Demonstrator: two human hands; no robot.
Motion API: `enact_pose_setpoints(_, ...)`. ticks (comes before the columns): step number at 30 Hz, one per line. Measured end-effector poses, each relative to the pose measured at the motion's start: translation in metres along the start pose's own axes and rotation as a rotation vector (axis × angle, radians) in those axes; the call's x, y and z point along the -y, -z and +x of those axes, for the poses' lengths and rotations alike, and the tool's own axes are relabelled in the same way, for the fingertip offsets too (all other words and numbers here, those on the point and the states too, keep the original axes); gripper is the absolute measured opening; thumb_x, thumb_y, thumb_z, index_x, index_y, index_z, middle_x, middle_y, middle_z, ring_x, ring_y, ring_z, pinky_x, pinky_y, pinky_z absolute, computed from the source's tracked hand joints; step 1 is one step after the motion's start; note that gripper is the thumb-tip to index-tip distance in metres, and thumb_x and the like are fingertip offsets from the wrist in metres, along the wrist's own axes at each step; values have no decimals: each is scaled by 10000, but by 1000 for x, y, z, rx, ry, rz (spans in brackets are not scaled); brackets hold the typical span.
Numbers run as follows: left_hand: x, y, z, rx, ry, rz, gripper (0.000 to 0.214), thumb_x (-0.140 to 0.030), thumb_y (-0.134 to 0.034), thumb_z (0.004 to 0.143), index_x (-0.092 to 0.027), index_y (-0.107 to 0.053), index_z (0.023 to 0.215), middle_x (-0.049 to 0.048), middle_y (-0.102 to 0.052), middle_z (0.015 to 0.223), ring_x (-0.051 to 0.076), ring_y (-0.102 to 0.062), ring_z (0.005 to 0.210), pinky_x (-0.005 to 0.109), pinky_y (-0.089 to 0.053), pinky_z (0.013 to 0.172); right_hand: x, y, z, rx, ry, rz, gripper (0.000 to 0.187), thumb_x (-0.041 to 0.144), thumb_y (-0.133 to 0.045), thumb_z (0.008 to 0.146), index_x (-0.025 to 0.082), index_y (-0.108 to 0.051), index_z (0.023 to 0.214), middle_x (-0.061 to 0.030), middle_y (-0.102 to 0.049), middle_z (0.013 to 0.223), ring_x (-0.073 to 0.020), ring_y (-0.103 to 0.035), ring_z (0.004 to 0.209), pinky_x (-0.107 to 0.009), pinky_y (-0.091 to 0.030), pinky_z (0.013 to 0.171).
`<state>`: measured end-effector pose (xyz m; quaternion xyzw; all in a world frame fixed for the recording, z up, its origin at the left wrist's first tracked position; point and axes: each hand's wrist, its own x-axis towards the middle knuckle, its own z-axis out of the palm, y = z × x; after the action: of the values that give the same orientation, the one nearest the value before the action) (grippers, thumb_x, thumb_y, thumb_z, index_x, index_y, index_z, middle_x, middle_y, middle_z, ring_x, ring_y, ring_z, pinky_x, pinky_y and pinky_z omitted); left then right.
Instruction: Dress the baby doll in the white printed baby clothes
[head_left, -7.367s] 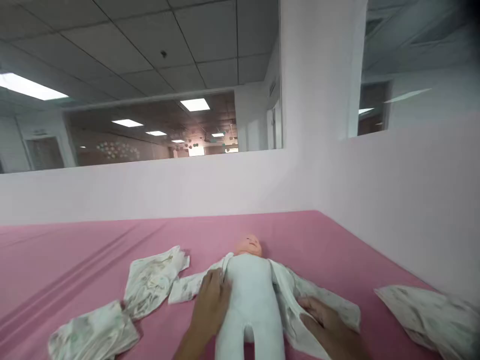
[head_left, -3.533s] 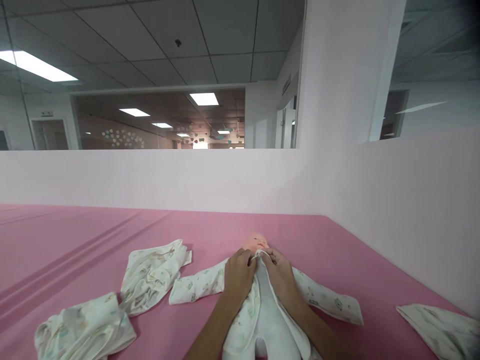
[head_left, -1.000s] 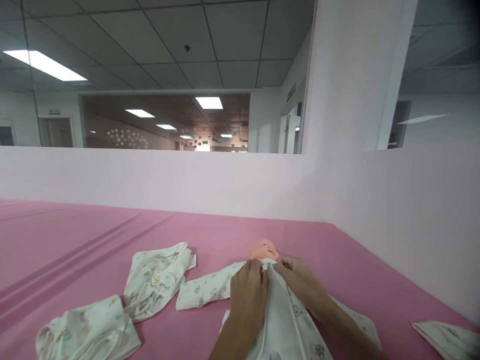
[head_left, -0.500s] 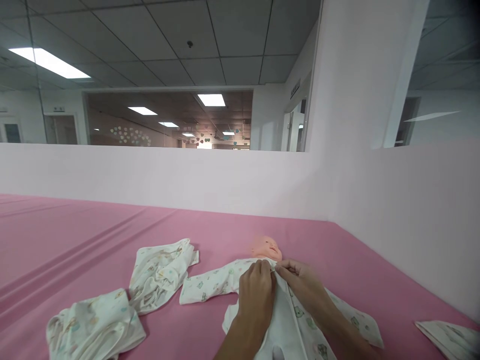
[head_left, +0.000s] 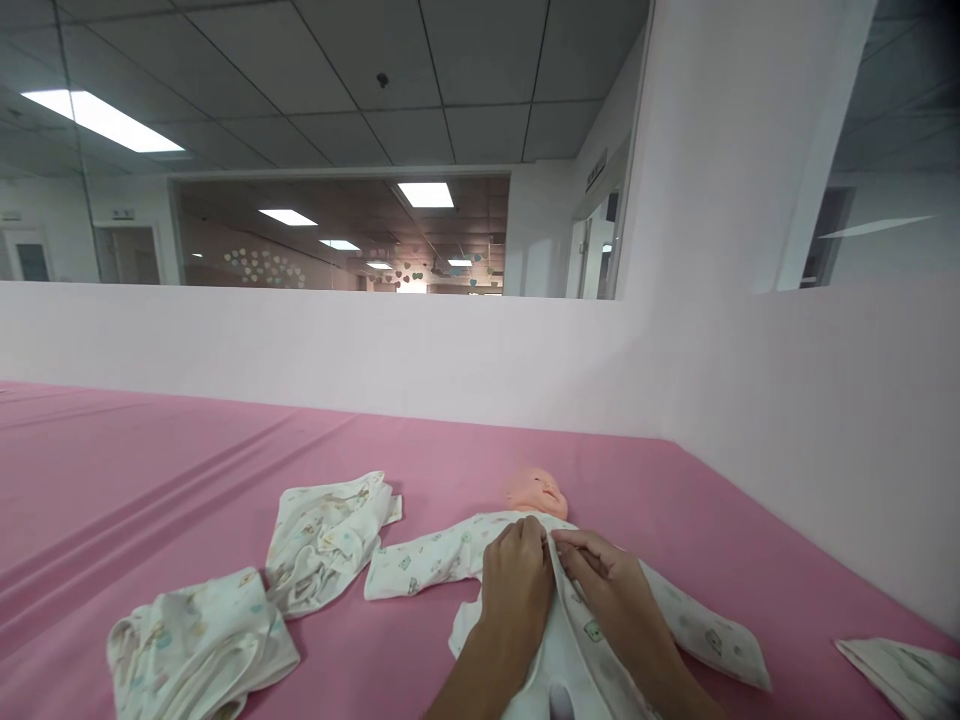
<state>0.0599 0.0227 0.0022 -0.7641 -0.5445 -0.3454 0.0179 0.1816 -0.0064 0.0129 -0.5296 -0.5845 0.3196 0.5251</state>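
Brought together since the earliest frame, left hand (head_left: 517, 580) and right hand (head_left: 619, 600) pinch the white, printed cloth garment (head_left: 574, 622) on the pink-headed doll (head_left: 538, 493) at lower centre, apparently closing its front, next calling for aligned edges.

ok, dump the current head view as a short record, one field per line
surface: pink sheet, against white wall
doll: lying face up, head toward wall
shirt: patterned, on doll, sleeves spread, front parted below the hands
left hand: fingers on shirt front, near neck
right hand: pinching shirt's front edge
left side: crumpled cloth, folded cloth
right side: third cloth, cut off by frame
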Motion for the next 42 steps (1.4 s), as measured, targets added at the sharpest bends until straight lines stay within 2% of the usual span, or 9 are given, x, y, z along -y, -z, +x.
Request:
enact_pose_setpoints(3,2,-3,0,-15,6,-49,171,-82,-440,862,-195,-545,787,25,-648,786,172,-563,719,302,-280,627,-5,-1,4,18,-88,134,339,436,-576,805,187,-676,1011,-28,-669,779,-176,-575,702,-259,-426,594)
enact_pose_setpoints(7,2,1,0,8,0,-91,159,-135,-440,889,-197,-564,812,27,-658,828,179,-567,774,298,-278,648,-6,-2,8,53,-96,224,333,419,-595,796,175,-652,1015,-23,-662,744,-176,-593,722,-254,-437,606)
enact_pose_setpoints(11,0,8,2,48,1,-130,158,-139,-436,883,-195,-561,806,20,-662,845,173,-564,779,293,-272,640,-5,-3,6,34,-75,163,388,448,-597,802,175,-619,1077,-54,-687,897,-207,-624,853,-295,-488,750)
enact_pose_setpoints(13,-1,9,2,51,5,-141,153,-128,-438,872,-195,-555,798,11,-660,842,166,-558,768,290,-269,631,-6,-4,5,9,-36,131,408,459,-589,812,172,-604,1102,-76,-680,1022,-218,-617,947,-320,-482,853)
enact_pose_setpoints(15,-1,11,2,52,15,-143,152,-126,-439,867,-194,-550,788,4,-655,828,160,-550,750,288,-267,623,-7,-4,5,-8,-1,85,411,470,-575,821,165,-609,1095,-88,-669,1067,-226,-611,984,-335,-472,891)
enact_pose_setpoints(21,-3,13,1,43,36,-132,161,-134,-443,883,-201,-562,798,-18,-648,803,143,-534,707,281,-262,603,-10,-4,6,-30,67,-30,405,480,-525,856,170,-627,1095,-77,-660,1047,-227,-610,960,-346,-461,866)
enact_pose_setpoints(28,-1,7,1,17,18,-111,181,-120,-437,892,-192,-563,784,-10,-643,784,143,-531,691,282,-267,612,-14,-5,8,-25,103,-42,372,465,-517,870,171,-637,1063,-74,-664,1021,-224,-608,944,-353,-449,869)
enact_pose_setpoints(36,0,6,-2,37,-9,-135,199,-102,-398,892,-183,-566,825,17,-634,829,165,-526,748,290,-288,644,-16,-1,11,41,113,-16,369,459,-521,873,181,-648,1081,-86,-653,1110,-222,-594,983,-341,-442,883)
enact_pose_setpoints(42,2,7,1,83,-8,-281,168,-92,-393,823,-184,-516,754,25,-613,811,163,-489,742,279,-299,652,-13,-1,10,9,137,-66,280,419,-533,847,179,-672,887,-53,-666,891,-190,-587,806,-292,-457,739)
